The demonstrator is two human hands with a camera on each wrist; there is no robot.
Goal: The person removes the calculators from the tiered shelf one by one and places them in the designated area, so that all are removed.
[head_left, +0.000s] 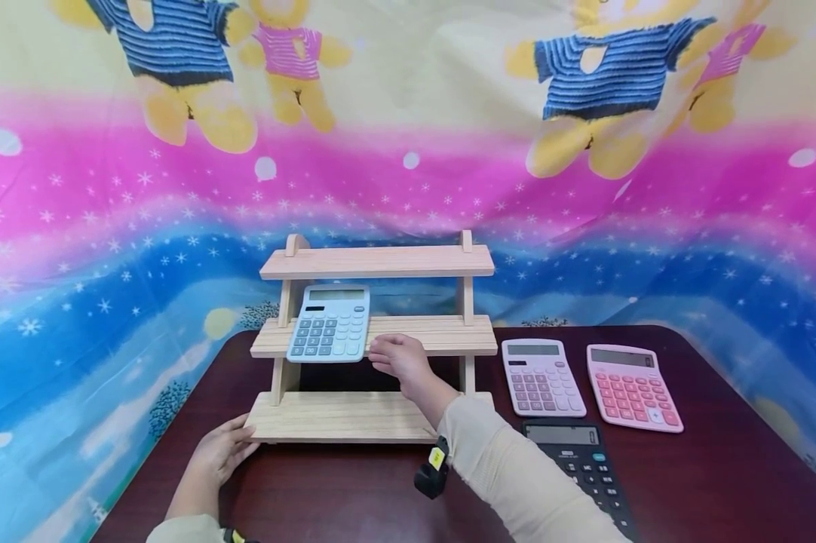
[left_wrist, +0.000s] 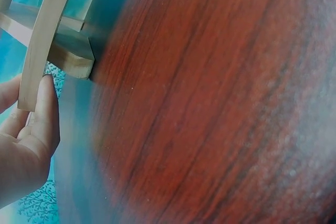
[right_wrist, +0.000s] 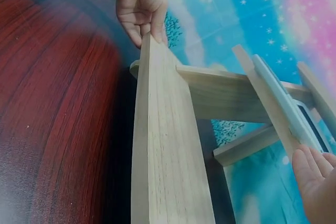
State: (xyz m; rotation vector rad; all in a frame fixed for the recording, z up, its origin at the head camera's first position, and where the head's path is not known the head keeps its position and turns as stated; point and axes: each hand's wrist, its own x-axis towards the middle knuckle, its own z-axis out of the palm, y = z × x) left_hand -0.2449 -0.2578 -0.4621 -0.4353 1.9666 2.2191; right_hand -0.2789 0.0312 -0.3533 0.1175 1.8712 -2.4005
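A three-tier wooden display rack stands on the dark table. On its middle tier a light blue calculator leans back, its screen at the top. My right hand is beside the calculator's lower right edge, fingers fairly straight and close together; in the right wrist view the fingertips are at the calculator's end and the tier's edge. Whether they touch it I cannot tell. My left hand pinches the left end of the bottom tier, with thumb and fingers on either side of the board in the left wrist view.
Right of the rack lie a white calculator, a pink calculator and a black calculator, the last partly under my right forearm. A patterned cloth hangs behind the table.
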